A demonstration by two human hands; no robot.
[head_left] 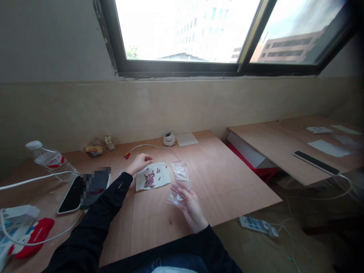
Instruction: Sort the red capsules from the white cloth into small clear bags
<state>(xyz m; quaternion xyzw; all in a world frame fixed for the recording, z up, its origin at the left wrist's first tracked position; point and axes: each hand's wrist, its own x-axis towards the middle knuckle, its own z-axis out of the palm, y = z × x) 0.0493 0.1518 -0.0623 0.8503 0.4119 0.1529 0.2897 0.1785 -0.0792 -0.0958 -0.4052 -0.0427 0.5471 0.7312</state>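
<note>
Nearest the camera, two black sleeves reach out over the wooden bench (222, 182). The right hand (190, 206) lies on the bench with its fingers closed on a small clear zip bag (176, 197) with a red strip, pinching it near its lower end. Just beyond that bag, a second clear bag (180, 170) of the same kind lies flat on the bench. To the left of both bags lies a white cloth (153, 176) strewn with small red and dark pieces (150, 178), bunched near its middle. The left hand (139, 163) rests at the far left corner of the cloth, its fingers curled loosely and touching the edge; whether it grips anything cannot be told. Left of the sleeve, a dark phone (73, 194) lies face up beside a blurred patch, with a white cable (36, 177) running past it and a red object (35, 232) at the near left edge. Farther left a plastic water bottle (49, 161) lies tilted. Toward the wall sit a small white dome camera (169, 138) and a flat white box (186, 139). A second bench (284, 144) stands to the right, under the window (199, 30).
</note>
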